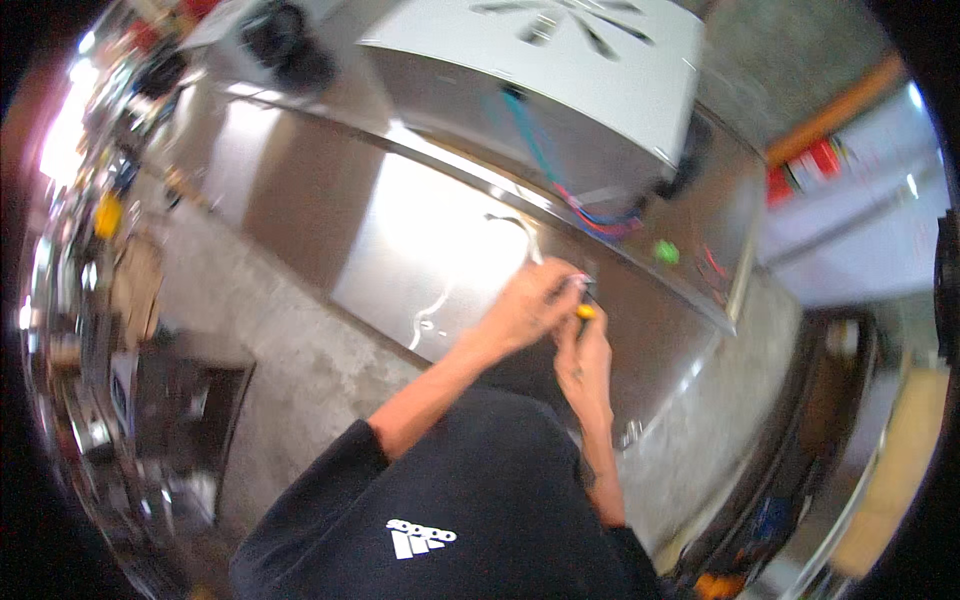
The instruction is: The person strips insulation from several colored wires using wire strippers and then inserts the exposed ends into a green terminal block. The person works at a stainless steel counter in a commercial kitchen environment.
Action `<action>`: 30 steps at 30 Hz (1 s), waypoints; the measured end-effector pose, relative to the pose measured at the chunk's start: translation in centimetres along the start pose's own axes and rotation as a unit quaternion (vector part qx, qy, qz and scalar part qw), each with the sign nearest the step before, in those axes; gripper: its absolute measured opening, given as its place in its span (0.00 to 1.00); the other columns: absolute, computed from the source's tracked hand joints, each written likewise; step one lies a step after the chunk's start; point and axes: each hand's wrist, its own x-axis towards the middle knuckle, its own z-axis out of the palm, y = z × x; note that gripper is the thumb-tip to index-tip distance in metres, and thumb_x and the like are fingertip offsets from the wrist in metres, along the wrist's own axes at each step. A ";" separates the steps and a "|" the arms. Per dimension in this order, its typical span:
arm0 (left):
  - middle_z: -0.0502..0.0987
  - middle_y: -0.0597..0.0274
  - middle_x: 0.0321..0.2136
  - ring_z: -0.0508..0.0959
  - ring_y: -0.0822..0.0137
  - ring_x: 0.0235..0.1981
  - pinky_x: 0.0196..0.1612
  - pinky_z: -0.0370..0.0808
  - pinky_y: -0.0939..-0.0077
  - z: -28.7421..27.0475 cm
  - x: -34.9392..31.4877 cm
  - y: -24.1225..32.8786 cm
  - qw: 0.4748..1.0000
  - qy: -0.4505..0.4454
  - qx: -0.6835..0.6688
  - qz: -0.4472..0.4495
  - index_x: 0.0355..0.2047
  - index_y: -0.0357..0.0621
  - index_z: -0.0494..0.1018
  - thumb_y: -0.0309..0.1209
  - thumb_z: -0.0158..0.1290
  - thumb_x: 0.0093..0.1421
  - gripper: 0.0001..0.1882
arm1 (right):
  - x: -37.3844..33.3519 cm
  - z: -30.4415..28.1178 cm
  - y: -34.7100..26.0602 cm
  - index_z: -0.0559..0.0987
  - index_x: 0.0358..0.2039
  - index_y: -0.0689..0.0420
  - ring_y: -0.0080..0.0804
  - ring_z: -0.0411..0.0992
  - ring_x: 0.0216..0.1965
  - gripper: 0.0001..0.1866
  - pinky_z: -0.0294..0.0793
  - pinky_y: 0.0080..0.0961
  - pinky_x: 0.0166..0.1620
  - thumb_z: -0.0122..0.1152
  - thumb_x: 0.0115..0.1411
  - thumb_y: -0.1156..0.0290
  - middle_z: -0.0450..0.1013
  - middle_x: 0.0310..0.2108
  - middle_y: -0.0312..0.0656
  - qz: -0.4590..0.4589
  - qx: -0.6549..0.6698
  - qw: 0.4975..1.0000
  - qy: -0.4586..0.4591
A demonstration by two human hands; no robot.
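Both of my hands meet above a metal work surface (640,350), in front of a large light-grey metal box (600,90). My left hand (535,300) is closed, its fingers pinched around the end of a pale cable (530,235) that curves up behind it. A small dark and reddish bit shows at those fingertips, too blurred to name. Close beside it, my right hand (585,360) grips a screwdriver with a yellow and black handle (586,312). The tool points up toward the left fingertips. Teal wires (530,135) and red and blue wires (600,218) hang from the box.
A small green piece (667,251) and thin red wires (714,262) lie right of the box. A thin white strand (430,310) rests on the metal at left. Concrete floor (300,340) runs along the near side. Blurred clutter fills the far left; a dark trough-like shape (800,420) stands at right.
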 end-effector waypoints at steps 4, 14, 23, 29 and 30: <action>0.84 0.43 0.39 0.88 0.45 0.38 0.42 0.85 0.57 0.5 -0.5 0.0 0.996 0.012 -0.076 0.033 0.47 0.34 0.81 0.31 0.60 0.72 0.11 | -0.6 -0.4 0.7 0.70 0.64 0.70 0.68 0.79 0.51 0.28 0.77 0.52 0.53 0.51 0.82 0.54 0.79 0.50 0.69 -0.001 0.012 1.000 -0.027; 0.83 0.46 0.37 0.86 0.50 0.35 0.39 0.82 0.58 0.7 -1.3 0.7 0.991 0.025 -0.130 0.022 0.48 0.31 0.78 0.32 0.60 0.73 0.13 | -1.2 -0.5 0.3 0.68 0.63 0.69 0.34 0.72 0.33 0.23 0.73 0.35 0.38 0.48 0.84 0.59 0.74 0.33 0.46 -0.038 0.056 0.997 -0.029; 0.84 0.44 0.37 0.86 0.48 0.37 0.43 0.82 0.56 0.2 -1.1 1.0 0.992 -0.011 -0.112 -0.050 0.48 0.37 0.79 0.40 0.62 0.73 0.17 | -1.1 -0.7 1.0 0.70 0.65 0.69 0.44 0.80 0.44 0.29 0.79 0.41 0.48 0.52 0.82 0.53 0.79 0.47 0.57 -0.027 0.044 0.999 -0.016; 0.83 0.47 0.43 0.83 0.56 0.48 0.54 0.78 0.59 -3.6 1.6 -0.2 0.982 -0.113 -0.089 -0.121 0.53 0.38 0.78 0.53 0.64 0.70 0.28 | 1.1 -0.4 -2.5 0.72 0.64 0.67 0.70 0.79 0.52 0.21 0.78 0.51 0.52 0.52 0.80 0.63 0.79 0.50 0.69 -0.017 0.064 0.998 -0.015; 0.83 0.50 0.43 0.82 0.59 0.47 0.54 0.78 0.61 -3.9 2.0 -0.2 0.981 -0.121 -0.096 -0.119 0.53 0.38 0.78 0.53 0.66 0.69 0.29 | 1.6 -0.4 -2.3 0.72 0.64 0.67 0.72 0.78 0.53 0.22 0.77 0.52 0.55 0.53 0.79 0.64 0.78 0.51 0.71 -0.024 0.083 0.996 -0.037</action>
